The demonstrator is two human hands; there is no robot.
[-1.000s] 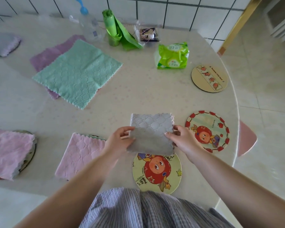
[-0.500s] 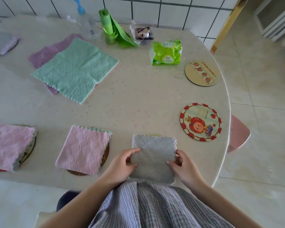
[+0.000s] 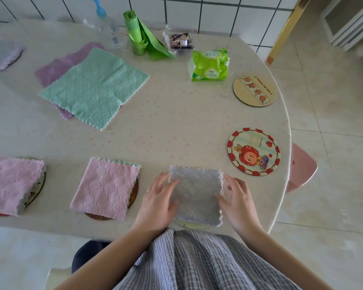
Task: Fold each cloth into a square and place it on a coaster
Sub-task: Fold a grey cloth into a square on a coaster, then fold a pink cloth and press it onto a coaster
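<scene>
Grey cloth [image 3: 197,197], folded square, lies on a coaster [image 3: 190,225] at the near desk [image 3: 176,126] edge. Left hand [image 3: 158,203] and right hand [image 3: 238,200] rest flat-fingered, released, against its sides; best nudge it centred, then lift away gently.

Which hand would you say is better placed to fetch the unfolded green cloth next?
Left, probably: the green cloth lies far left, on the left hand's side; the right hand would cross over.

Round table [image 3: 176,130]; coasters [image 3: 253,151], cloths [image 3: 94,87], tissue pack [image 3: 210,64], bag roll [image 3: 137,36]
</scene>
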